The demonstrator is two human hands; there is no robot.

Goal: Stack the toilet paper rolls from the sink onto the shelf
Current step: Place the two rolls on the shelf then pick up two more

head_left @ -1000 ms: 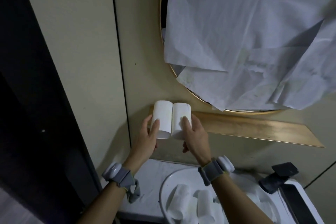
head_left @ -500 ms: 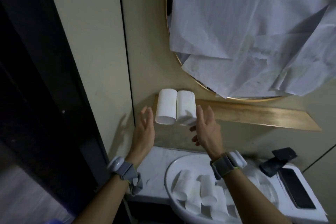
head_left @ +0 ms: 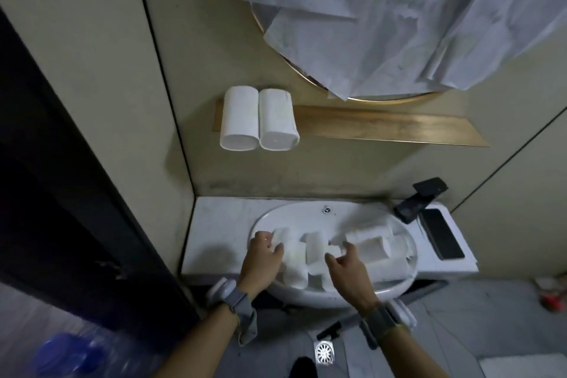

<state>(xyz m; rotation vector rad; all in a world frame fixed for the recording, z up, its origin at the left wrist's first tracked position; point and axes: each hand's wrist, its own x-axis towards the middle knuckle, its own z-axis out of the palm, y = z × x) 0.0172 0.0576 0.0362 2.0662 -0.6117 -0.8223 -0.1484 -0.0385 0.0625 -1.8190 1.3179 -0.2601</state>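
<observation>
Two white toilet paper rolls, left roll (head_left: 239, 120) and right roll (head_left: 277, 120), stand side by side at the left end of the gold wall shelf (head_left: 383, 127). Below, the white oval sink (head_left: 306, 215) holds several more white rolls (head_left: 316, 247). My left hand (head_left: 260, 258) hovers over the sink's left side, fingers apart, touching or nearly touching a roll. My right hand (head_left: 349, 270) reaches over the middle of the sink with fingers spread above the rolls. Neither hand clearly grips anything.
A black phone (head_left: 441, 238) lies on the counter right of the sink, with a dark faucet or holder (head_left: 417, 199) behind it. Grey sheets (head_left: 399, 15) cover the round mirror above the shelf. A dark door frame (head_left: 76, 193) is at left. A floor drain (head_left: 324, 351) sits below.
Both hands left the two rolls on the shelf and dropped down to the sink. The camera tilted downward, showing the whole sink and the floor.
</observation>
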